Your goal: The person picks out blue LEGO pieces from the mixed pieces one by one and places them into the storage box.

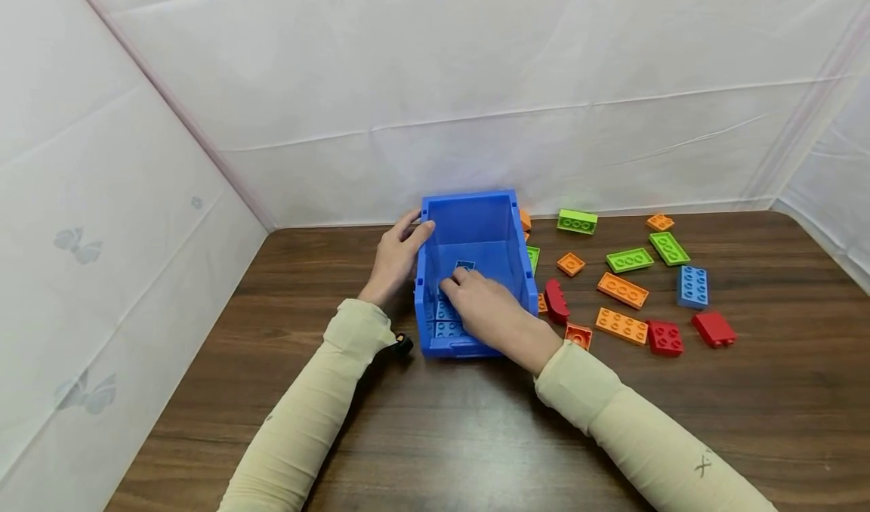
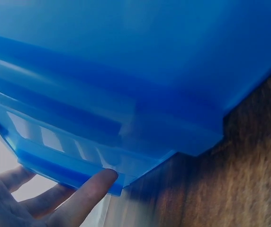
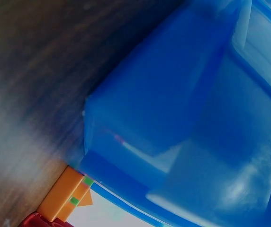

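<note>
A blue plastic bin point(image 1: 478, 201) stands on the table with its low front facing me. My left hand point(image 1: 396, 259) grips the bin's left rim near the back; in the left wrist view its thumb point(image 2: 95, 189) lies along the edge. My right hand point(image 1: 492, 312) reaches down inside the bin with bent fingers. A small blue brick point(image 1: 465, 264) shows at those fingertips, and the hand seems to pinch it, though the grip is partly hidden. Several blue bricks point(image 1: 448, 329) lie on the bin's floor at the front left, beside the right hand.
Loose bricks are scattered right of the bin: green plates point(image 1: 628, 260), orange plates point(image 1: 621, 325), red bricks point(image 1: 664, 338) and a blue brick point(image 1: 692, 286). Some orange pieces point(image 3: 62, 194) sit close against the bin's right side. White sheeting point(image 1: 476, 81) hangs behind the wooden table point(image 1: 435, 436).
</note>
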Demonstrator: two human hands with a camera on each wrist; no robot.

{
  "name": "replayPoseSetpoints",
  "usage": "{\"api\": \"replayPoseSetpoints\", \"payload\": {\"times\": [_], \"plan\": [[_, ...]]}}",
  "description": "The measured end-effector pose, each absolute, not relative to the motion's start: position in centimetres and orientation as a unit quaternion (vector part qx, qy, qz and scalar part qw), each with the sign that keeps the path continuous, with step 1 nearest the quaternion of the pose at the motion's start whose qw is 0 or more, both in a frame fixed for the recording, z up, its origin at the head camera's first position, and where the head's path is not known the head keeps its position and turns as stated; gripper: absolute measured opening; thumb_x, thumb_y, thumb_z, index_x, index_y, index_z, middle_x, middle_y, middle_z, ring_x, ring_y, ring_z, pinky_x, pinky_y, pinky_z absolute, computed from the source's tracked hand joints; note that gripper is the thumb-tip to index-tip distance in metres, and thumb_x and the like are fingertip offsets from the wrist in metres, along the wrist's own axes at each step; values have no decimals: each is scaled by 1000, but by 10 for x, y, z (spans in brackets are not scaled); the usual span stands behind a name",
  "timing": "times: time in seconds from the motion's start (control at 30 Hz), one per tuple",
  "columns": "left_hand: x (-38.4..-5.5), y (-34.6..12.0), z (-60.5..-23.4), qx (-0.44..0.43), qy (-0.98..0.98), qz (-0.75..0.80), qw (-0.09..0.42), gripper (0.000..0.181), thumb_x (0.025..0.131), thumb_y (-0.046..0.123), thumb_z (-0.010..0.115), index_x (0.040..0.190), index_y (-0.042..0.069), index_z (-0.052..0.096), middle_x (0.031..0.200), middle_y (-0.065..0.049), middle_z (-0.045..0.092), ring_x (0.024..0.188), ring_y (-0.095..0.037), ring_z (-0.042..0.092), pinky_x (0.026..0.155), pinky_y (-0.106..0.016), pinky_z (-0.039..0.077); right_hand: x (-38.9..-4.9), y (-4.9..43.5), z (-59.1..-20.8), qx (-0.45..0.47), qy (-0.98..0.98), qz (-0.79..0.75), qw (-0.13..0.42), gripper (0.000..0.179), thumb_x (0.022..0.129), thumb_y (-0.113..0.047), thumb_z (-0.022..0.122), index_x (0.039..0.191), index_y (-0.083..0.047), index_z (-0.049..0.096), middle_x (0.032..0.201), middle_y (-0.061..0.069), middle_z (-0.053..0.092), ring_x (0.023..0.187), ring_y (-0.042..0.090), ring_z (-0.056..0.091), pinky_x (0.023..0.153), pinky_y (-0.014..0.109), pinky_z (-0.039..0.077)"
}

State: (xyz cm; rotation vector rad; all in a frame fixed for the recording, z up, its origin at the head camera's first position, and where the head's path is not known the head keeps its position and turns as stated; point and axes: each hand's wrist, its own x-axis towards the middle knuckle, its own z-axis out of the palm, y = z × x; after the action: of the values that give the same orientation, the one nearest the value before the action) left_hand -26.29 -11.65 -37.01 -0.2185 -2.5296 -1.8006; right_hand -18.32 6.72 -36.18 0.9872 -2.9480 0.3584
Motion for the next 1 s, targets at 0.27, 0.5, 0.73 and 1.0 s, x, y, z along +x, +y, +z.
{"api": "replayPoseSetpoints", "payload": {"times": [0.27,0.5,0.73,1.0], "plan": [[-262,-116,-370,-68,-813,-578,13,63,104,53,62,160,25,51,147,-13,61,124,-35,65,99,-54,56,-179,66,-359,318,-942,103,18,38,106,-11,66,143,-2,64,139,22,62,130,38,60,107,55,51],[-262,-117,-370,-68,-805,-589,6,62,105,52,62,160,26,50,145,-11,62,120,-34,68,93,-52,60,-174,66,-352,332,-938,94,45,34,106,-8,66,140,-3,66,134,20,64,123,36,63,103,51,54],[-261,-117,-369,-67,-809,-584,10,64,104,53,62,160,25,51,145,-12,62,119,-34,68,92,-52,60,-170,70,-336,322,-939,108,50,34,105,-8,67,140,-4,67,134,18,64,122,34,64,103,49,55],[-260,-117,-368,-69,-805,-589,5,63,105,54,61,161,26,50,143,-12,63,113,-34,70,84,-50,63,-165,81,-318,311,-940,122,64,37,105,-11,68,142,-3,66,137,19,64,125,35,64,104,49,54]]}}
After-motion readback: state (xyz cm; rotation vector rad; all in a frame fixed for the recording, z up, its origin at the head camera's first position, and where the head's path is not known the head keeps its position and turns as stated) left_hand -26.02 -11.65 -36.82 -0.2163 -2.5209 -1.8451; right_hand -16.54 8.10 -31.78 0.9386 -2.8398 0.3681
